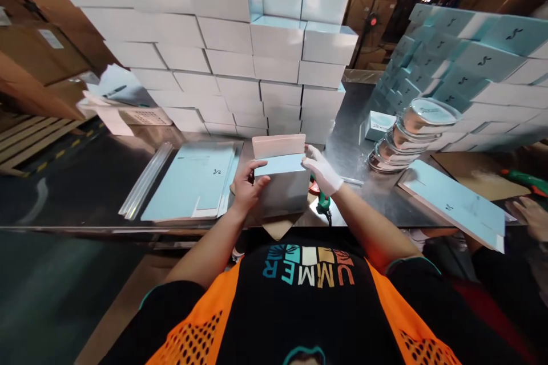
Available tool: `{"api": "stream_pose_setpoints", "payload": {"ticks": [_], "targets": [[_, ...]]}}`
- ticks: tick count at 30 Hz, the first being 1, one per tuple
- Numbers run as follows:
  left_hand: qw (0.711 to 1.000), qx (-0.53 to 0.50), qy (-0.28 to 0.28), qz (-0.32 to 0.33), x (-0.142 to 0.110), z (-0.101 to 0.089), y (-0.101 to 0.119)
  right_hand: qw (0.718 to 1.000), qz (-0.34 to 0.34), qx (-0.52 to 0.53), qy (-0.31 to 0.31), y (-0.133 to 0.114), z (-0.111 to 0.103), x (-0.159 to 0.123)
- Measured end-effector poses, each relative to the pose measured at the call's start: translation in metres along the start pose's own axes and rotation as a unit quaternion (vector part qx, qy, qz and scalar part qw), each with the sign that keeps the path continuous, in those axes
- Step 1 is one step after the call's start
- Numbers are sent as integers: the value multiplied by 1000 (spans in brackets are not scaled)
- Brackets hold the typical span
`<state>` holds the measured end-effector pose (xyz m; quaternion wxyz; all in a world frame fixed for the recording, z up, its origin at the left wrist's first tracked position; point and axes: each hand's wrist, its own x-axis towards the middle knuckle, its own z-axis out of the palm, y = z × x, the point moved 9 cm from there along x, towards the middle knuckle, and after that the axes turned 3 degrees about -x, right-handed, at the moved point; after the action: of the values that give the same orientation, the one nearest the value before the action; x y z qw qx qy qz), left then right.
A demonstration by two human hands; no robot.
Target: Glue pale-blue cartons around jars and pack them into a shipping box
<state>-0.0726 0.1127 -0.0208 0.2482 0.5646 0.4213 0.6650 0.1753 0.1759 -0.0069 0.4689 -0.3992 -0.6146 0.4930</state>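
Observation:
In front of me a small light-blue and white cardboard box [282,191] stands on the table, with a pale flap [279,144] raised at its far edge. My bare left hand [250,188] grips its left side, thumb on the near face. My right hand [324,172], in a white glove, grasps the upper right edge and corner. Close to my right wrist lies a green and red tool [323,202], partly hidden. To the left is a pile of flat light-blue box blanks [188,179], with clear plastic strips [145,181] beside it.
A tall wall of white boxes [226,37] rises behind the work spot. On the right are stacked round clear-lidded containers [413,134], more blue boxes [466,68] and flat blanks [456,202]. A co-worker's hand [533,217] shows at the far right near a green tool [531,181].

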Motion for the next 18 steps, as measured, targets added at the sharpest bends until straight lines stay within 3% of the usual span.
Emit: {"api": "stream_pose_setpoints", "payload": {"ticks": [3,7,10,15,18], "targets": [[1000,-9,-21,16,2,4,-2,999,-9,5,-34,-7,24,10],[996,-27,-7,80,2,5,1,995,-79,-35,-55,-13,13,3],[987,-87,3,136,4,1,10,974,-179,-95,-104,-21,9,-16],[959,-32,-164,229,9,12,40,938,-292,-160,-95,-32,18,-46],[944,-44,-206,254,5,15,56,935,-311,-151,-77,-28,21,-57]]}}
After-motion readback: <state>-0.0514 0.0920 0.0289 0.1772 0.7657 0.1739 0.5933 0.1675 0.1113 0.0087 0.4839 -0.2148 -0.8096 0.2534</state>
